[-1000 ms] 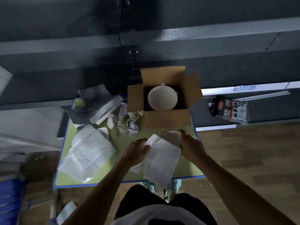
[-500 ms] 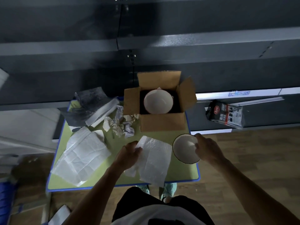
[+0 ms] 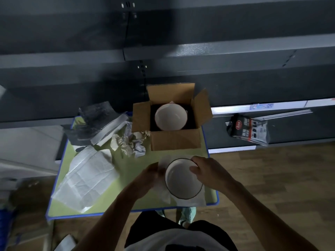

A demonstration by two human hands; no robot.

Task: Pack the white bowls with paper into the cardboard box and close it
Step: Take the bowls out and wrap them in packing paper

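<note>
Half a second ago the bowl [image 3: 183, 178] was out past the right edge of the paper [image 3: 192, 201]. Now it sits upright on that sheet, at the near right corner of the table [image 3: 137, 165]. The right hand [image 3: 208, 171] has brought it there and pinches the far rim, thumb inside the bowl and the other fingers curled over the outside. The left hand [image 3: 148, 176] is at the sheet's left edge, just beside the bowl. It is blurred, and I cannot tell whether its fingers pinch the paper or only lie against it.

To my eye the wrapping step is just starting: the bowl is placed but the sheet is not yet folded up. Next, the right hand would need to let go of the rim. The paper's edges would then have to be drawn up and over the bowl from each side before it goes into the box [image 3: 175, 140]. That box stands just beyond, flaps open, with a second bowl [image 3: 170, 116] already inside, open side up. Left of the box lie crumpled paper [image 3: 130, 142] and flat sheets [image 3: 88, 176].
</note>
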